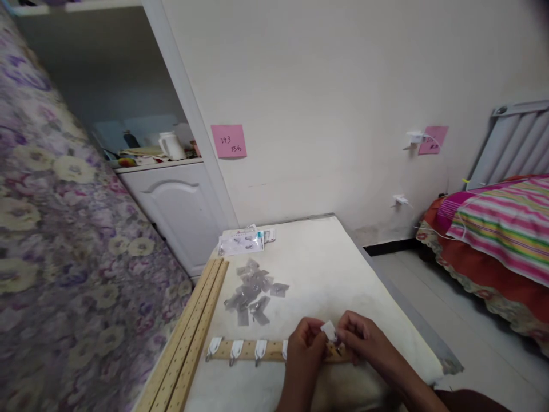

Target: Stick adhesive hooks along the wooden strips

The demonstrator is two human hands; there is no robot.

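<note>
A small white hook [329,331] is between my two hands, above the right part of a wooden strip with holes [249,351]. My left hand [305,346] pinches its left edge, with thumb and fingers pressed together. From the other side my right hand [362,335] has its fingers closed at the hook's right edge. Along the strip sit several white hooks [236,349] with metal ends pointing toward me; one is partly covered by my left hand. A metal hook end shows on the strip below my right fingers.
Several small grey pieces [253,289] lie in a loose pile on the white table [317,257]. Long perforated wooden strips [189,337] run along its left side. Flat packages [242,242] lie at the back. A flowered curtain [86,240] hangs left; a bed [493,240] stands right.
</note>
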